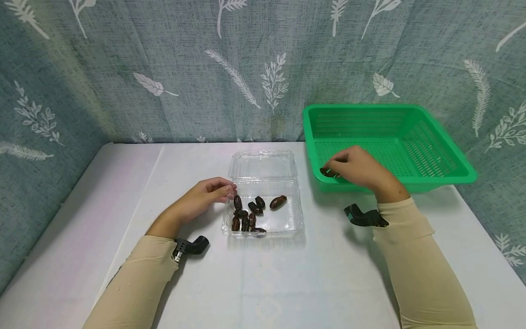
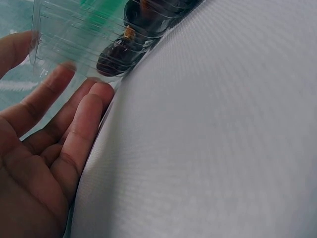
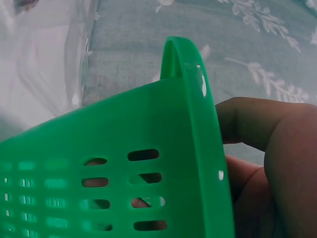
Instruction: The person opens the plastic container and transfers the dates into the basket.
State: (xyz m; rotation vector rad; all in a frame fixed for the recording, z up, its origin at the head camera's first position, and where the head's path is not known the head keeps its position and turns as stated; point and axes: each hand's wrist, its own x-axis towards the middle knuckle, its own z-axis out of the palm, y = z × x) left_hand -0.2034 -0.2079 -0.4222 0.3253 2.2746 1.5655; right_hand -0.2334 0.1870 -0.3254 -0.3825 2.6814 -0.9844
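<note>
A clear plastic clamshell box (image 1: 293, 214) stands on the table with its lid (image 1: 265, 163) folded back. Several dark brown dates (image 1: 255, 208) lie in it, mostly toward the left side; one larger date (image 1: 278, 202) sits apart at the right. My left hand (image 1: 207, 197) pinches the box's left rim, its thumb (image 2: 17, 49) at the edge and fingertips along the outer wall. Over the near left corner of a green basket (image 1: 394, 183), my right hand (image 1: 355, 167) reaches in with curled fingers at dark dates (image 1: 326, 172). The basket wall hides the fingertips in the right wrist view.
Slotted basket walls rise at the back right of the white table (image 1: 263, 283). A patterned grey-green curtain (image 1: 185, 68) hangs behind and along both sides. Black camera mounts (image 1: 193, 246) jut from both wrists.
</note>
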